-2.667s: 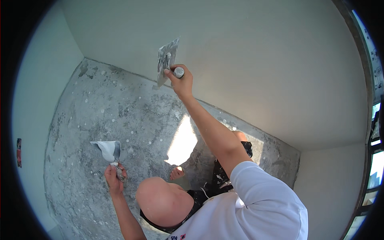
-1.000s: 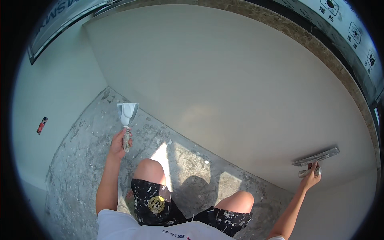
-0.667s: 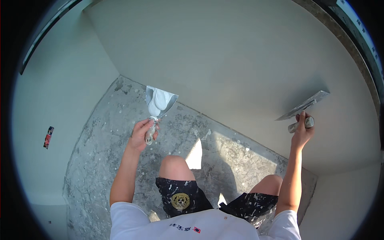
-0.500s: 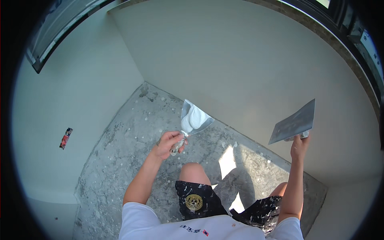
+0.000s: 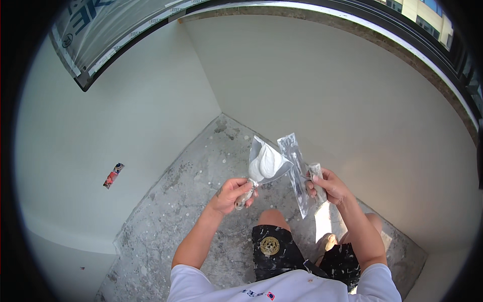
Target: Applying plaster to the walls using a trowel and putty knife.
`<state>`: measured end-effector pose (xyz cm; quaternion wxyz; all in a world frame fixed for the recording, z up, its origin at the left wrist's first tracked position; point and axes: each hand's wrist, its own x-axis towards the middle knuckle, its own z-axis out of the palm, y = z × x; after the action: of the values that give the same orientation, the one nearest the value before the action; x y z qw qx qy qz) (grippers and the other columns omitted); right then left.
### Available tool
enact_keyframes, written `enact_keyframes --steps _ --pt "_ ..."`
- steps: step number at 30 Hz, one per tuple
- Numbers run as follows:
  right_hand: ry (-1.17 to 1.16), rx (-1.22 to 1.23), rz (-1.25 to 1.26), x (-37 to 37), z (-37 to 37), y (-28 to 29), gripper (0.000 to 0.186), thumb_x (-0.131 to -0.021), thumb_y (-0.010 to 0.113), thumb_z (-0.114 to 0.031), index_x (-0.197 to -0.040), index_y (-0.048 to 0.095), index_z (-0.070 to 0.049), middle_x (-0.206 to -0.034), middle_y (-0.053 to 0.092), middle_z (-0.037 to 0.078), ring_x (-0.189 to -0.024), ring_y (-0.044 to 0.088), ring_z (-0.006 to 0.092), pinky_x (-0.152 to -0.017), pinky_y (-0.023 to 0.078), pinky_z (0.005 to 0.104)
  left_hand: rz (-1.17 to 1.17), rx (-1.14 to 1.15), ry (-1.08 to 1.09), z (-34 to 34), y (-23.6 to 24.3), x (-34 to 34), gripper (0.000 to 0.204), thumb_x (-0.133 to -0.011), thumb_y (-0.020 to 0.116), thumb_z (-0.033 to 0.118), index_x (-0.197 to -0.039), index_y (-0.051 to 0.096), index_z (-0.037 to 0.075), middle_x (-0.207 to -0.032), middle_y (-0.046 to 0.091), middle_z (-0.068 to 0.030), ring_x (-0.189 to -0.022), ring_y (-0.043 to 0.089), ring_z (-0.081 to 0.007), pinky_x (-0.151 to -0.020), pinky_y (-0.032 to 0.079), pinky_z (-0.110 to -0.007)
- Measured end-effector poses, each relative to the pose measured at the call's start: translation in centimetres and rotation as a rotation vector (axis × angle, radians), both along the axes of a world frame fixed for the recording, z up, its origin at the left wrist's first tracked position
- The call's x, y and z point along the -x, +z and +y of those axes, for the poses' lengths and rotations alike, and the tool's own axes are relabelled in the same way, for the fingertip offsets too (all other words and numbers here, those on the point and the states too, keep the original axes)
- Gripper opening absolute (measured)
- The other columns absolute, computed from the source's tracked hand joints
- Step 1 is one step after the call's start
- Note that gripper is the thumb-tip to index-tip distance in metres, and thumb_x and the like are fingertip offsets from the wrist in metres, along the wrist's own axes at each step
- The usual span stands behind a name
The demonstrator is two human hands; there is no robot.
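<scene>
Low in the middle, my left hand (image 5: 231, 194) grips the handle of a putty knife (image 5: 243, 196), its blade angled up and loaded with a thick blob of white paste (image 5: 269, 158). Close on its right, my right hand (image 5: 329, 186) is closed round the handle of a long steel trowel (image 5: 302, 196), smeared with whitish residue. The trowel stands lengthwise beside the knife blade, the two meeting or overlapping at the blade's right corner; whether they touch I cannot tell.
Plastered walls (image 5: 327, 75) meet in a corner above a mottled concrete floor (image 5: 176, 211). Dark window frames (image 5: 84, 83) and a stone sill (image 5: 402, 55) run along the top. A small printed strip (image 5: 113, 176) sits on the left wall. My bent legs (image 5: 271, 236) are below, beside sunlit patches.
The trowel has come from the wall on the right to beside the putty knife and turned upright. My left hand has moved rightward with the loaded knife. The view has shifted toward the corner.
</scene>
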<state>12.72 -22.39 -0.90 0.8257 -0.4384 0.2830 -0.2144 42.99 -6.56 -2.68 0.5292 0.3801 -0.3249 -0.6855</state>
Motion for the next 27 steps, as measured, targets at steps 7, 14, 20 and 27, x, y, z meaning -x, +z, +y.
enact_keyframes --steps 7,14,20,27 --pt "0.159 0.396 0.033 -1.9 -1.3 4.1 0.041 -0.094 0.062 -0.042 -0.098 0.063 -0.001 -0.069 0.059 0.008 -0.06 0.057 0.0192 -0.057 0.046 0.0318 -0.353 0.014 0.479 -3.3 5.0 -1.6 0.027 -0.1 0.056 0.021 -0.113 0.061 -0.002 -0.088 0.067 -0.0057 -0.063 0.06 -0.008 -0.054 0.048 -0.023" --pt "0.285 1.342 0.014 -7.9 -3.8 5.6 0.043 -0.083 0.071 -0.032 -0.114 0.065 -0.004 -0.113 0.064 0.018 -0.104 0.06 0.0373 -0.09 0.046 0.0449 -0.779 0.271 0.832 -4.0 9.2 3.5 0.019 -0.094 0.06 0.006 -0.111 0.059 -0.003 -0.092 0.068 -0.0059 -0.072 0.061 -0.0091 -0.065 0.049 -0.023" --pt "0.365 1.318 -0.262 -8.7 -8.4 5.8 0.039 -0.081 0.074 -0.029 -0.113 0.066 -0.008 -0.116 0.064 0.016 -0.109 0.057 0.038 -0.095 0.044 0.0461 -1.386 0.446 0.944 -3.4 12.4 3.9 0.027 -0.081 0.063 -0.004 -0.108 0.059 -0.001 -0.083 0.065 -0.0058 -0.074 0.059 -0.0101 -0.065 0.047 -0.023" --pt "0.256 1.479 -0.297 -8.9 -11.5 3.8 0.038 -0.079 0.074 -0.028 -0.111 0.067 -0.01 -0.116 0.062 0.015 -0.109 0.057 0.0376 -0.097 0.042 0.048 -1.154 0.407 0.909 -5.4 17.0 6.6 0.026 -0.091 0.062 0.0 -0.115 0.054 -0.004 -0.1 0.067 -0.0096 -0.079 0.06 -0.0095 -0.073 0.049 -0.023"
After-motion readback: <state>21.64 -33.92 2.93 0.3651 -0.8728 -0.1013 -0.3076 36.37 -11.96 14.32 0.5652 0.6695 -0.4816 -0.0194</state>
